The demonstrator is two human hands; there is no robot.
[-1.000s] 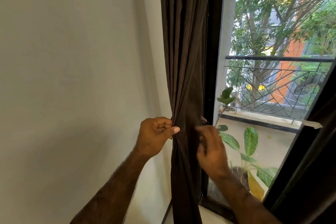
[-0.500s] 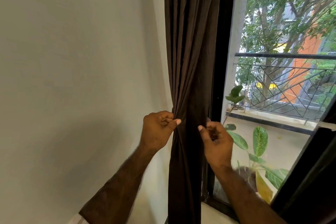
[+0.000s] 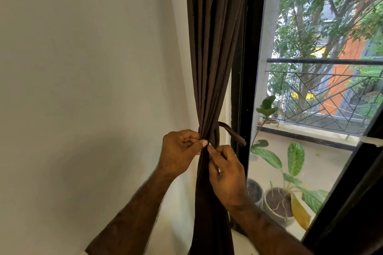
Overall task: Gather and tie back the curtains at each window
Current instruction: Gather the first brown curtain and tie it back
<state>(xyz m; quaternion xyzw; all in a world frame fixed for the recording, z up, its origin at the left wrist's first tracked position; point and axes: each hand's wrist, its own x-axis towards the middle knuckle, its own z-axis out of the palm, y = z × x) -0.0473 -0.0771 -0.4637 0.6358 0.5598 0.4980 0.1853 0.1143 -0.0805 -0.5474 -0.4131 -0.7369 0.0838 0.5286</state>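
- The left hand [image 3: 179, 152] is pinching the gathered brown curtain [image 3: 213, 64] beside the window frame [image 3: 245, 68].
- The right hand [image 3: 227, 174] is gripping the curtain's bunched waist, fingers curled.
- The tie-back strap [image 3: 232, 132] is sticking out rightward.

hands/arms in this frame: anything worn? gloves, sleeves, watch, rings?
Both are bare. The left hand and right hand show no gloves, and no rings are visible. Both forearms are uncovered and hairy, with no watch or band at either wrist. A pale edge at the bottom of the frame by the left arm may be a sleeve; too little shows to tell.
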